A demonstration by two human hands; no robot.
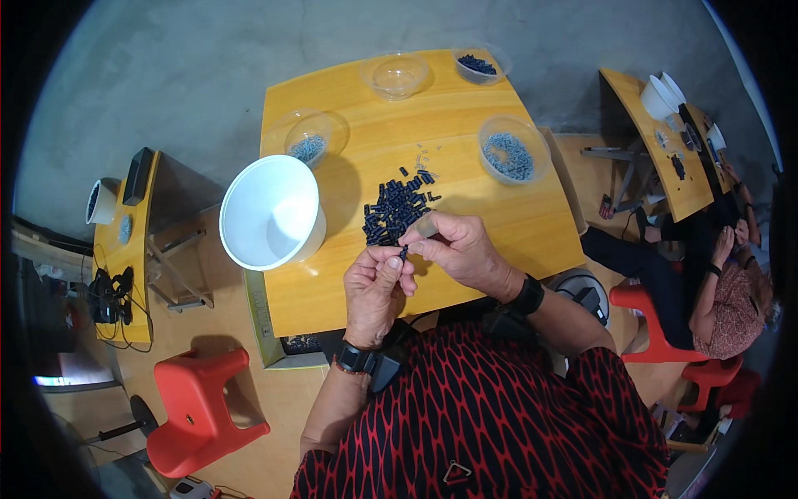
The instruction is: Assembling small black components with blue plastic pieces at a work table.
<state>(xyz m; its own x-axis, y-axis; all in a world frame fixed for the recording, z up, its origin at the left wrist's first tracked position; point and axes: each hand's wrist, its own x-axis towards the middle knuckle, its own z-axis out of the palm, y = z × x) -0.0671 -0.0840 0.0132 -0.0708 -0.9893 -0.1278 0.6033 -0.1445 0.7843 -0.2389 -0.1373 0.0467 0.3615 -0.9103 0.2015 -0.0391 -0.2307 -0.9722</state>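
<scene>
My left hand (373, 283) pinches a small black cylindrical piece (404, 252) between thumb and fingers, over the near part of the table. My right hand (462, 251) meets it there, its thumb and forefinger closed at the top of the same piece; whether it also holds some tiny part cannot be made out. Just beyond both hands lies a heap of similar black pieces (396, 206). A few tiny silvery bits (426, 155) are scattered at the far edge of that heap.
A white bucket (273, 213) stands left of the heap. Clear bowls (515, 150) with small metal parts sit on either side of the yellow table (532, 237). Farther back are an unfilled bowl (394, 76) and one with black pieces (477, 66). Red stool (199, 407) at left; seated person (731, 312) at right.
</scene>
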